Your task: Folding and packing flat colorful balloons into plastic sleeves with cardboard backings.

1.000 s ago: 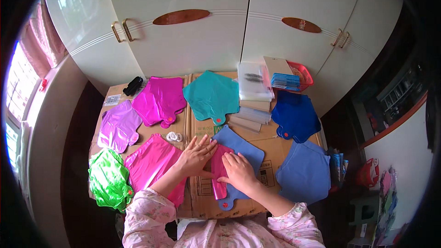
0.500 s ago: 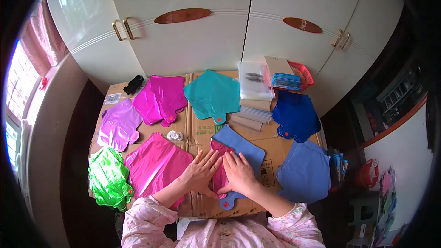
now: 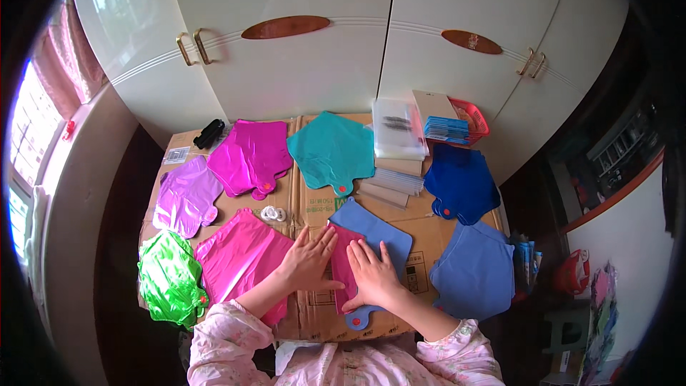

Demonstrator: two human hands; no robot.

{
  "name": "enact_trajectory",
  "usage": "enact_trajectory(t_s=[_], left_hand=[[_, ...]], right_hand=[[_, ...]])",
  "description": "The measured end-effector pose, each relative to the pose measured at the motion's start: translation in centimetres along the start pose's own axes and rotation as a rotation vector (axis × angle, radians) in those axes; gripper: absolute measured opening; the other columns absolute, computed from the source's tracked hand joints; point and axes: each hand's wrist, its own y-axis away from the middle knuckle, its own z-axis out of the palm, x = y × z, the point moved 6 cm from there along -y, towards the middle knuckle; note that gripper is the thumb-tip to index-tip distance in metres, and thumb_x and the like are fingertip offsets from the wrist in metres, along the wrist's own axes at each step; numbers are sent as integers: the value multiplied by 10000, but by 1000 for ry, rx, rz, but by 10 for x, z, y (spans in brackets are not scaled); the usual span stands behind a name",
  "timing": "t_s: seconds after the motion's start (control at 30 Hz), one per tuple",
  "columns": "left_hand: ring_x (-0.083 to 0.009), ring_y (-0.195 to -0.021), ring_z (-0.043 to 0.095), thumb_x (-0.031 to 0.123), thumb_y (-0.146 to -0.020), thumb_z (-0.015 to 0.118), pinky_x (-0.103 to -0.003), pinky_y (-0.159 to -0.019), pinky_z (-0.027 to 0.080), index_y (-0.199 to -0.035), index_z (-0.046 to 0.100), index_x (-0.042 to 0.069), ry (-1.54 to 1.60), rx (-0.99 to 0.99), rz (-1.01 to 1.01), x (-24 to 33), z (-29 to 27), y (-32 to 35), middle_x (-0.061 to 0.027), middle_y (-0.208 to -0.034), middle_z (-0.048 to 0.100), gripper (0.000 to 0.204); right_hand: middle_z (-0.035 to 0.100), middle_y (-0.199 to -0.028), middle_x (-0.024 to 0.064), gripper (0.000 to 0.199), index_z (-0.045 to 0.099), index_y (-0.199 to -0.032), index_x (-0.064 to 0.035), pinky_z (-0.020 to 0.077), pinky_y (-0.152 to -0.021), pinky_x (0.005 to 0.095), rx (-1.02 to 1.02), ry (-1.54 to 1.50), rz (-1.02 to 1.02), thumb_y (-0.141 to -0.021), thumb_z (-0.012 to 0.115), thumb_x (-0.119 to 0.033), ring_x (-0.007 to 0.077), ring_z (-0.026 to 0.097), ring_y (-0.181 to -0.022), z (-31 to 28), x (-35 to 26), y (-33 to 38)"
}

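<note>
A folded pink foil balloon (image 3: 344,244) lies on top of a flat periwinkle-blue foil balloon (image 3: 371,219) at the near middle of the cardboard. My left hand (image 3: 309,263) is flat, fingers stretched out, along the pink foil's left edge. With its thumb spread, my right hand (image 3: 371,276) presses flat on the pink and blue foil. The blue balloon's round tab with a red dot (image 3: 356,321) sticks out below my right hand. Left of my hands, a larger bright pink foil balloon (image 3: 239,257) lies partly under my left forearm.
Around the cardboard-covered table lie green (image 3: 169,275), lilac (image 3: 187,196), magenta (image 3: 250,154), teal (image 3: 332,150), dark blue (image 3: 464,182) and another periwinkle (image 3: 473,264) foil piece. Clear bags (image 3: 398,129), a red basket (image 3: 480,123), white ribbon rolls (image 3: 272,213) and a black tool (image 3: 209,134) stand farther back.
My left hand has slid slightly left, off most of the pink foil. My right hand's fingers have spread a little. More of the pink foil's smooth surface shows between them.
</note>
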Motion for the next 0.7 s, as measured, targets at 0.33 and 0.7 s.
enact_trajectory(t_s=[0.33, 0.7], left_hand=[[-332, -1415, 194, 800, -682, 504, -540, -1136, 94, -1407, 318, -46, -13, 30, -8, -2, -2, 0, -244, -1449, 331, 1129], [-411, -1404, 173, 834, -577, 557, -558, -1121, 115, -1417, 293, -49, -14, 46, -27, 7, 8, 10, -314, -1426, 314, 1247]], right_hand=[[277, -1480, 200, 1331, 291, -1402, 68, 163, -1085, 633, -19, -41, -44, -449, 701, -766, 301, 231, -1400, 4, 0, 7], [413, -1382, 154, 896, 489, -1265, 36, 196, -1094, 578, 93, -66, -232, -637, 718, -561, 263, 308, -1348, -5, -23, 19]])
